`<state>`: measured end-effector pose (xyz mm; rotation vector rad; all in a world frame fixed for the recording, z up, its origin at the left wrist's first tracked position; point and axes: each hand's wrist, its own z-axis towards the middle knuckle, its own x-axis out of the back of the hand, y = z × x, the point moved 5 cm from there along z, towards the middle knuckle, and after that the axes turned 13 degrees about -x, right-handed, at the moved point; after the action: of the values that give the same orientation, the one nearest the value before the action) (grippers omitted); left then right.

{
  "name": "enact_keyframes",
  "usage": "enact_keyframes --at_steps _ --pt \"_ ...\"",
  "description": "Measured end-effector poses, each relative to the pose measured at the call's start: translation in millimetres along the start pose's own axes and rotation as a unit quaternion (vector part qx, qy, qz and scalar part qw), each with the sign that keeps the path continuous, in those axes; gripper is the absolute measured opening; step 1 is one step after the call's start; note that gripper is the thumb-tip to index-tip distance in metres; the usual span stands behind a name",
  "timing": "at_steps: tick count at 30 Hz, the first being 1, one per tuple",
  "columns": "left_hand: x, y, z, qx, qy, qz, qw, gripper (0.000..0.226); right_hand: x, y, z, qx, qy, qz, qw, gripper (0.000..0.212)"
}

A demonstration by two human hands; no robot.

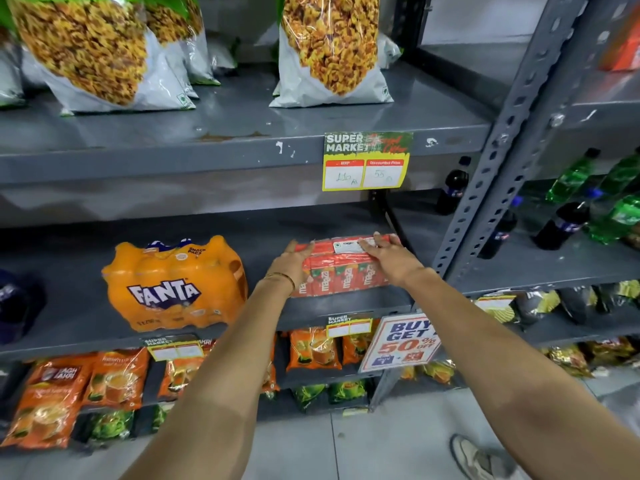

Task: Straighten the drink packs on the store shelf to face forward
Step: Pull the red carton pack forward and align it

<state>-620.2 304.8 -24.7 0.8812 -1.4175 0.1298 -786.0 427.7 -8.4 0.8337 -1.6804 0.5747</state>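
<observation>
A red-orange shrink-wrapped Maaza drink pack [341, 277] lies on the grey middle shelf [83, 306], right of centre, its printed side towards me. My left hand [289, 263] grips its left end, a thin bangle on the wrist. My right hand [388, 254] presses flat on its top right, fingers over the white label. To the left stands an orange Fanta multipack [173, 289], logo facing front, slightly angled. A dark blue pack [17, 303] sits at the far left edge, mostly cut off.
Snack bags [332, 53] fill the upper shelf above a price tag [367, 161]. Orange tea pouches [114, 379] and a 50% offer sign [401, 341] sit below. Dark and green bottles [595, 202] stand on the right rack behind a slotted upright [485, 188]. A shoe [481, 459] is on the floor.
</observation>
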Motion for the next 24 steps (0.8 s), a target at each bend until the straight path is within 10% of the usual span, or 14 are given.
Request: enact_keyframes --at_steps 24 --pt "-8 14 -38 -0.002 -0.014 0.042 0.999 0.068 -10 1 -42 -0.008 0.022 -0.015 1.0 0.068"
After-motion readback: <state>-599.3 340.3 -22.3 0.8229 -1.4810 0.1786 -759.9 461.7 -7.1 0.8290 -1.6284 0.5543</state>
